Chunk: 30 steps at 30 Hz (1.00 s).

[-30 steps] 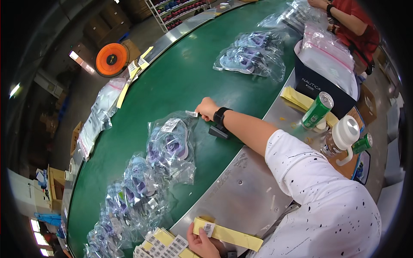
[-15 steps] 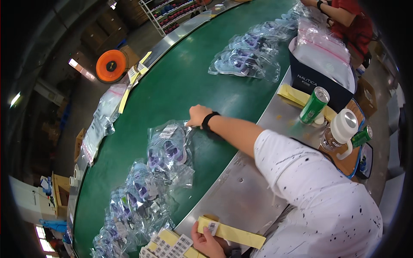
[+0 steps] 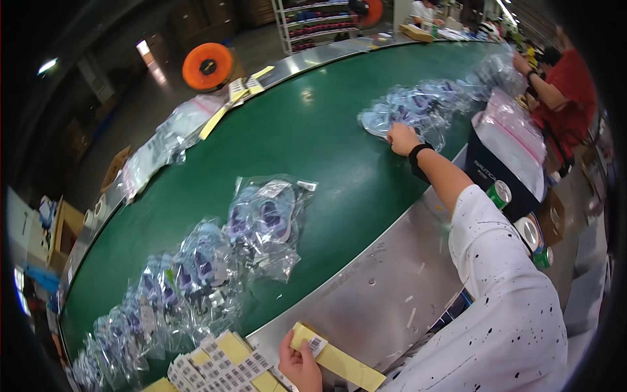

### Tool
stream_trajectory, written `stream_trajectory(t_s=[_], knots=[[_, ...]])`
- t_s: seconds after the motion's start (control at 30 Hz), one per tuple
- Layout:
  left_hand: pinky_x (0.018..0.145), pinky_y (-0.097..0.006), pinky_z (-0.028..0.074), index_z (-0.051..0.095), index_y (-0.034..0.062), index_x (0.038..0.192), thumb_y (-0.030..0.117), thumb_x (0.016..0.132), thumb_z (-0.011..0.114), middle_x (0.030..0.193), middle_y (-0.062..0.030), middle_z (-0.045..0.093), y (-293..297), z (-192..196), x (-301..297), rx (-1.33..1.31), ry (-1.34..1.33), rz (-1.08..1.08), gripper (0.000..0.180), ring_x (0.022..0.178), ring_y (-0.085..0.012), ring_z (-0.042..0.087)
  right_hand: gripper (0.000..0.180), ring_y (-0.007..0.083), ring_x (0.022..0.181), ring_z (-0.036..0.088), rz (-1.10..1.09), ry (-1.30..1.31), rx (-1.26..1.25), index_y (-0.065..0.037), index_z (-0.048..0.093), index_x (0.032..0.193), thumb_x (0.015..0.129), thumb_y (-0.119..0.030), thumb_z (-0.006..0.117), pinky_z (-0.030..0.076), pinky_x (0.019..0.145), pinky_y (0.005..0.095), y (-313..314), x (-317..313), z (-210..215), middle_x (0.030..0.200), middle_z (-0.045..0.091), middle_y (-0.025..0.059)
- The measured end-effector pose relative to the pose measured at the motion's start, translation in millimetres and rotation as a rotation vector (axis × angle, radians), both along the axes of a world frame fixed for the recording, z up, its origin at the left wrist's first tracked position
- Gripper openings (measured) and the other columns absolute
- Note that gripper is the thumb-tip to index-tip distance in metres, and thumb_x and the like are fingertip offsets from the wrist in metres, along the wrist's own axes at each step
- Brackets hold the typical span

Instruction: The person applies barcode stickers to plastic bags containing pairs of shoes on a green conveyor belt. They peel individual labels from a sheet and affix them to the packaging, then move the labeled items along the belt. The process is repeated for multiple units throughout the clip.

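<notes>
My left hand (image 3: 302, 362) pinches a yellow backing strip (image 3: 346, 366) bearing a white barcode label, low at the front edge. Stretched far to the right, my right hand (image 3: 403, 138) has its fingers curled at the near end of a bagged pair of light blue and purple shoes (image 3: 376, 122); the fingertips are partly hidden. This pair lies at the front of a row of similar bags. Left of centre, another bagged pair (image 3: 271, 212) carries white labels at its top. A line of bagged shoes (image 3: 186, 271) runs from it to the lower left.
A green curved work surface (image 3: 326, 170) has a metal rim (image 3: 372, 281). Sheets of barcode labels (image 3: 225, 362) lie beside my left hand. Clear bags (image 3: 173, 130) rest on the far rim. At right stand a dark box (image 3: 490, 173) of bags, a green can (image 3: 499, 194) and a person in red (image 3: 568, 91).
My right hand has left the bagged pair left of centre and moved right to the far row. My left hand keeps its strip. The view has swung to the right.
</notes>
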<state>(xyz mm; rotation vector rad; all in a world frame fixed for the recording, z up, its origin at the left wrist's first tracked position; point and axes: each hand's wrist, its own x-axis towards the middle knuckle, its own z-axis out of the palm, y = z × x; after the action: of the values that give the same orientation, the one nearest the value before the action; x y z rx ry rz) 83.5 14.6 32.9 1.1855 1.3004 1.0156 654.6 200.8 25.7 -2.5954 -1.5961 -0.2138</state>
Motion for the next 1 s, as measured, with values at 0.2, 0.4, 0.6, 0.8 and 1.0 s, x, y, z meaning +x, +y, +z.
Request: stream_trajectory(t_s=[0.2, 0.4, 0.6, 0.8, 1.0], knots=[[0.068, -0.018, 0.047, 0.054, -0.0037, 0.127, -0.001, 0.094, 0.056, 0.096, -0.0072, 0.066, 2, -6, 2, -0.033, -0.058, 0.042, 0.034, 0.079, -0.0065, 0.062, 0.025, 0.0319, 0.095, 0.065, 0.528, 0.668, 0.368, -0.004, 0.066, 0.1, 0.076, -0.002, 0.057, 0.049, 0.086, 0.0396, 34, -88, -10, 0.108, 0.067, 0.0146], [0.068, -0.018, 0.044, 0.056, -0.001, 0.118, 0.003, 0.096, 0.055, 0.091, -0.0045, 0.064, -2, -5, -3, -0.027, -0.1, 0.116, 0.022, 0.078, -0.0062, 0.058, 0.02, 0.0283, 0.094, 0.06, 0.921, 1.024, 0.292, -0.002, 0.064, 0.094, 0.083, -0.019, 0.068, 0.046, 0.085, 0.0388, -78, -316, 45, 0.095, 0.063, 0.0128], [0.073, -0.021, 0.047, 0.056, -0.0007, 0.112, 0.002, 0.094, 0.056, 0.094, -0.0082, 0.065, -2, 24, 3, 0.052, -0.115, 0.137, 0.018, 0.084, -0.0099, 0.061, 0.031, 0.0215, 0.053, 0.051, 1.076, 1.443, -0.219, 0.005, 0.062, 0.078, 0.089, -0.023, 0.065, 0.041, 0.054, 0.0363, -152, -379, 20, 0.062, 0.058, 0.0149], [0.075, -0.026, 0.056, 0.06, -0.0056, 0.111, -0.002, 0.091, 0.059, 0.096, -0.0113, 0.066, -4, 31, 7, 0.018, 0.0, 0.101, 0.021, 0.084, -0.0135, 0.066, 0.02, 0.0226, 0.06, 0.052, 0.873, 1.455, -0.274, 0.002, 0.062, 0.085, 0.09, -0.017, 0.065, 0.043, 0.058, 0.0339, -159, -377, 33, 0.072, 0.056, 0.009], [0.085, -0.03, 0.056, 0.058, -0.0102, 0.118, -0.003, 0.095, 0.055, 0.107, -0.0154, 0.067, -9, 50, 10, -0.021, 0.05, -0.009, 0.024, 0.094, -0.0194, 0.067, 0.011, 0.0242, 0.079, 0.058, 0.991, 1.264, 0.278, -0.002, 0.063, 0.093, 0.089, -0.012, 0.066, 0.047, 0.066, 0.0334, -165, -381, 31, 0.09, 0.056, 0.008]])
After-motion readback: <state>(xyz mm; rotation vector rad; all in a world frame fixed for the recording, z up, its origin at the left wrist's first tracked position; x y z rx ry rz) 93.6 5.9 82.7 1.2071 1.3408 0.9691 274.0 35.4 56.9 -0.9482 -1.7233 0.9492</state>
